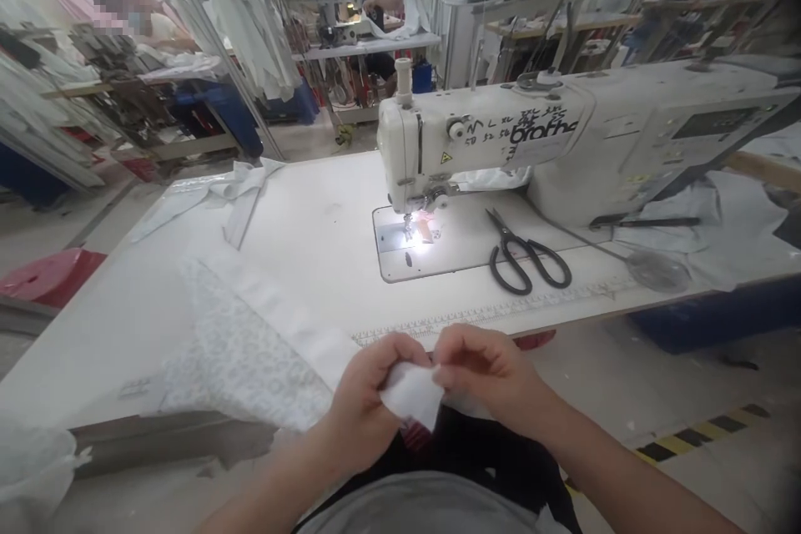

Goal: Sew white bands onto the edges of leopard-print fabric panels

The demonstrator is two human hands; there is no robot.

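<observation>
A pale fabric piece point(250, 342) with a faint leopard print and a plain white band lies over the table's front left part. Its white end is between my hands at the front edge. My left hand point(375, 392) is closed around this end, thumb on top. The thumb and fingers of my right hand point(481, 367) pinch the edge of the same end. Beyond my hands stands a white sewing machine point(476, 142), its lamp lighting the needle plate point(394, 246). Black-handled scissors point(522, 254) lie to the right of the needle, points away from me.
A measuring tape strip point(488, 317) runs along the front edge of the white table point(313, 225). More pale cloth point(231, 200) lies at the back left, and further pieces point(732, 217) lie at the right. A red stool point(50, 277) stands left. Two people work at machines behind.
</observation>
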